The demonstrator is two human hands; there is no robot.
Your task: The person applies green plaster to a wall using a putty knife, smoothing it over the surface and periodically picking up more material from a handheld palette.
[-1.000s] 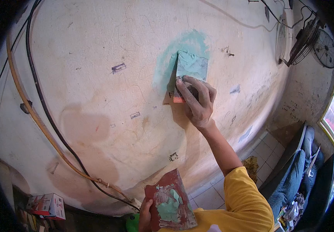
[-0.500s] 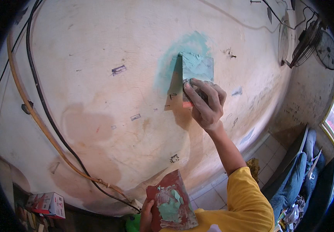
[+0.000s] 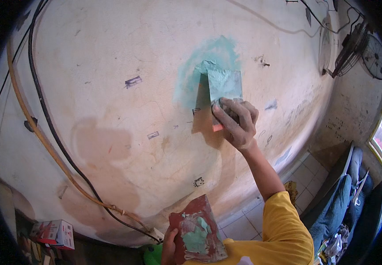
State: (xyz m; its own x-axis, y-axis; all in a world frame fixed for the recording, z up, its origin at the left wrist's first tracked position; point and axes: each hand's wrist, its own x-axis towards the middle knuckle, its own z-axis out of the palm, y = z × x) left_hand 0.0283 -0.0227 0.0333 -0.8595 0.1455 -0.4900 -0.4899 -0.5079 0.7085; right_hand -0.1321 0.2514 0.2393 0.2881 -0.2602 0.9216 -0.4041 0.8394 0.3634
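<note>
Black cable and orange hose seen running down wall at 9 o'clock. Red mortar board, smeared with green putty, gripped in left hand at 6 o'clock. Putty knife clasped in right hand, blade pressed flat on green patch at 1 o'clock.

Red and white rectangular carton low at left, below the wall
</note>
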